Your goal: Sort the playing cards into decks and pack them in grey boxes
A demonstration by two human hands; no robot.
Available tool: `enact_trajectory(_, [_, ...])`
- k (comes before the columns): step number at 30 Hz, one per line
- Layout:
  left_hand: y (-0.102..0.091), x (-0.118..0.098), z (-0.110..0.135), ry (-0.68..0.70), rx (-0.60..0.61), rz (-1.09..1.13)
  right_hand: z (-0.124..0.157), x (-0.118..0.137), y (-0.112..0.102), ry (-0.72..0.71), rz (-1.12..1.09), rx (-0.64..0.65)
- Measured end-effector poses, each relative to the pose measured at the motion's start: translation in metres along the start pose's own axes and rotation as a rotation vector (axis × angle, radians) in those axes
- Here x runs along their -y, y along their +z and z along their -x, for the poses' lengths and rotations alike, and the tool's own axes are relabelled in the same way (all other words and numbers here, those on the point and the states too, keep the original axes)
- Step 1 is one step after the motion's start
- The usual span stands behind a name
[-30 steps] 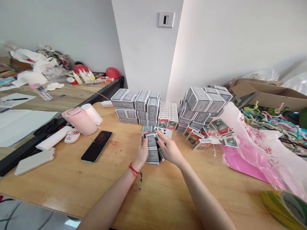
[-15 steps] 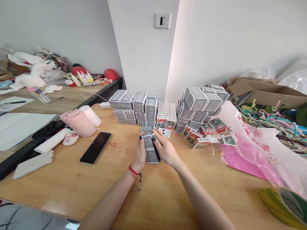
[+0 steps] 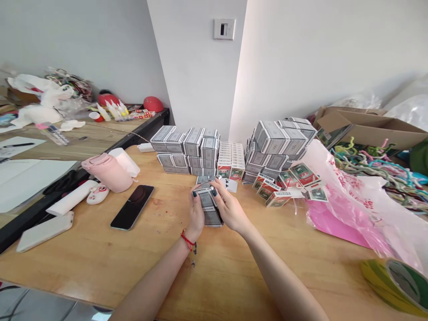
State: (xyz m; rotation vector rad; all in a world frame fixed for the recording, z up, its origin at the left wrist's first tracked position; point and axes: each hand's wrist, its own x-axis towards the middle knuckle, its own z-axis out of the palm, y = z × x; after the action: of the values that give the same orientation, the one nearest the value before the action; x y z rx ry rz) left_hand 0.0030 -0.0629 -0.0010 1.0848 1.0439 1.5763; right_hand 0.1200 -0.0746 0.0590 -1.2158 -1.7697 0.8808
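At the middle of the table, my left hand [image 3: 196,215] and my right hand [image 3: 231,211] are wrapped round a block folded from grey-backed playing cards [image 3: 212,217]. The left fingers press its left side. My right thumb lies on its top, while the other right fingers reach round the far end, partly hidden. Beyond the hands lies a face-up card with club pips [image 3: 230,184]. Similar grey card blocks are piled at the back left [image 3: 174,145] and back right [image 3: 272,138]. Between these piles stand red-and-white card boxes [image 3: 230,161] in two rows.
A black phone [image 3: 133,207], a pink tumbler [image 3: 107,171] and a white power bank [image 3: 45,231] lie on the left. More card boxes [image 3: 277,198] lie at right, beside a pink plastic bag [image 3: 347,214]. Yellow-green tape [image 3: 389,278] sits at the right front.
Both hands stay on the card block. My right hand has drawn in slightly, and less of the block's dark right side shows. The whole view has shifted a little.
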Motion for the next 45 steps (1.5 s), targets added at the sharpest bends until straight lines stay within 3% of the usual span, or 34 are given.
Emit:
enact_trajectory(14, [-0.001, 0.010, 0.002, 0.063, -0.091, -0.065, 0.000, -0.001, 0.000, 0.004, -0.169, 0.063])
enact_trajectory(25, [0.000, 0.005, 0.003, 0.106, -0.112, -0.127, -0.002, -0.003, 0.002, 0.012, -0.274, 0.072])
enact_trajectory(45, [0.001, 0.003, 0.002, 0.025, -0.084, -0.100, -0.005, -0.012, 0.009, 0.043, -0.243, -0.048])
